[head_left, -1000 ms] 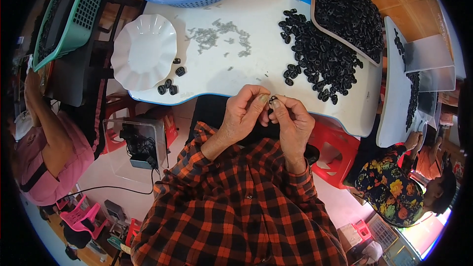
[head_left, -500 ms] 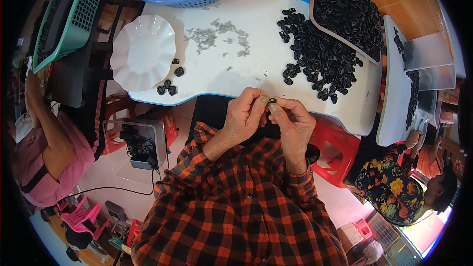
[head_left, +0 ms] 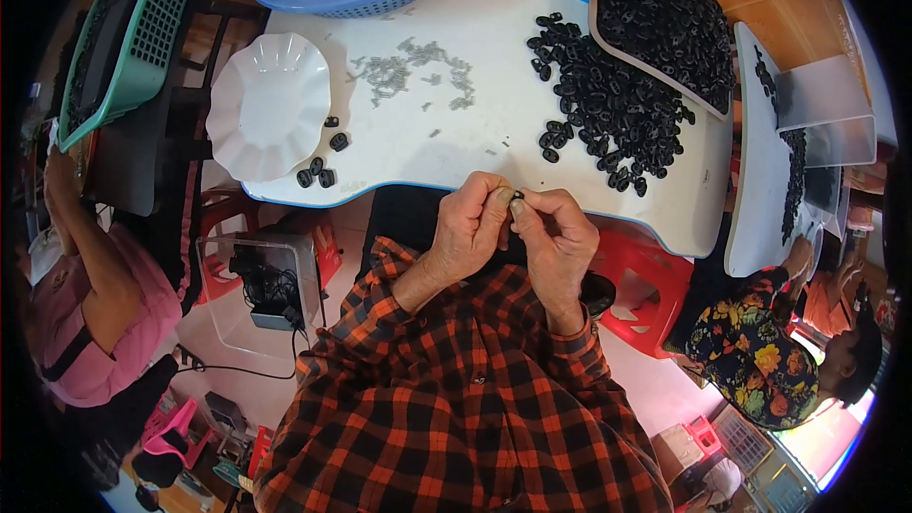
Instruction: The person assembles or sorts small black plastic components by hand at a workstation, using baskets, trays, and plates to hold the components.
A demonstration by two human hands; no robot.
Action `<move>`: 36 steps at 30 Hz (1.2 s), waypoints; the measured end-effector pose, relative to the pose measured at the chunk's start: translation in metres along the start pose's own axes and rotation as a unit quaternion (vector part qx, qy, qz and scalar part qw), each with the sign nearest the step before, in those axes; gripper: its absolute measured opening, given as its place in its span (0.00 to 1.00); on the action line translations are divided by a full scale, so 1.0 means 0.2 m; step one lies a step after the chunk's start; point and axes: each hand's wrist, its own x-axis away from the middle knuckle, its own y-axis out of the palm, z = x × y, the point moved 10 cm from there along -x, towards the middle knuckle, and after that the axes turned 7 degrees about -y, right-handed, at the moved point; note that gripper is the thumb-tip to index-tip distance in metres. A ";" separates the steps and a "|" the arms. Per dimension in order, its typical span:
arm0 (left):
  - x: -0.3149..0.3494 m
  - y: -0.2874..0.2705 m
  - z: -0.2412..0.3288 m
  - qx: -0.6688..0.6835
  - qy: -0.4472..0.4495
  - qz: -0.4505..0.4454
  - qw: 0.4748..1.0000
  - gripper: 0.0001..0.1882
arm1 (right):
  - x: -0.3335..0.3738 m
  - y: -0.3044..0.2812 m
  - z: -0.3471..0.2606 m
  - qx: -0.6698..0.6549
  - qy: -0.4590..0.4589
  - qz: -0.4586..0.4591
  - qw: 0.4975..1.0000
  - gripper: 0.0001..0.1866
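Note:
Just beyond the table's front edge, my left hand (head_left: 473, 220) and my right hand (head_left: 559, 239) meet with fingertips pinched on a small black plastic piece (head_left: 517, 197). Fingers cover most of it. On the white table (head_left: 399, 147), many black oval pieces with holes (head_left: 608, 104) lie in a loose heap to the right. Small pale, translucent or silvery rod-like bits (head_left: 385, 74) are scattered at the middle left. Beside a white scalloped plate (head_left: 271, 109), several black pieces (head_left: 317, 171) sit near the front left edge.
A blue basket (head_left: 356, 5) of black pieces stands at the back, near a heaped tray (head_left: 596, 9) at the back right. Left is a green basket (head_left: 142, 66); below, a clear bin (head_left: 214, 304) with cables. A red stool (head_left: 641, 294) stands right. Co-workers sit on both sides.
Both hands stay pinched together on the small black piece, with the right hand shifted slightly left. The whole view has shifted a little. The table's pieces look unchanged.

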 end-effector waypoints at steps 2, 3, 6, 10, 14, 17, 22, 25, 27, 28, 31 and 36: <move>0.00 0.00 -0.01 -0.004 0.005 0.003 1.000 0.07 | 0.00 0.00 0.01 0.008 0.004 0.000 1.000 0.04; 0.00 0.01 -0.02 -0.001 0.001 0.003 1.000 0.07 | 0.00 0.00 0.02 0.012 0.009 -0.004 1.000 0.04; 0.00 0.01 -0.05 0.030 -0.026 -0.001 0.999 0.07 | 0.01 -0.01 0.07 -0.024 0.068 -0.006 0.997 0.03; -0.01 0.02 -0.07 0.114 -0.064 -0.013 0.991 0.09 | 0.01 -0.03 0.08 -0.063 0.102 0.006 0.993 0.05; 0.00 0.03 -0.06 0.122 -0.065 -0.018 0.990 0.09 | 0.02 -0.04 0.10 -0.079 0.113 -0.002 0.990 0.07; 0.00 0.04 -0.06 0.127 -0.065 -0.024 0.989 0.09 | 0.02 -0.03 0.12 -0.100 0.114 -0.007 0.988 0.07; -0.01 0.07 -0.03 0.058 -0.049 -0.032 0.997 0.09 | 0.03 -0.04 0.13 -0.170 0.130 -0.002 0.977 0.06; -0.02 0.08 -0.01 0.022 -0.035 -0.039 0.998 0.08 | 0.03 -0.07 0.15 -0.143 0.128 0.002 0.981 0.05; -0.03 0.09 0.00 -0.012 -0.034 -0.045 0.998 0.07 | 0.03 -0.12 0.16 -0.086 0.115 0.008 0.990 0.05; -0.04 0.10 0.01 -0.046 -0.034 -0.047 0.997 0.05 | 0.03 -0.13 0.18 -0.087 0.115 0.011 0.989 0.05; -0.09 0.11 0.14 -0.195 0.103 -0.007 0.975 0.04 | 0.04 -0.19 0.21 -0.098 0.114 0.033 0.988 0.06; -0.19 0.19 0.19 -0.311 0.178 0.023 0.933 0.06 | 0.06 -0.28 0.25 -0.066 0.137 0.058 0.987 0.06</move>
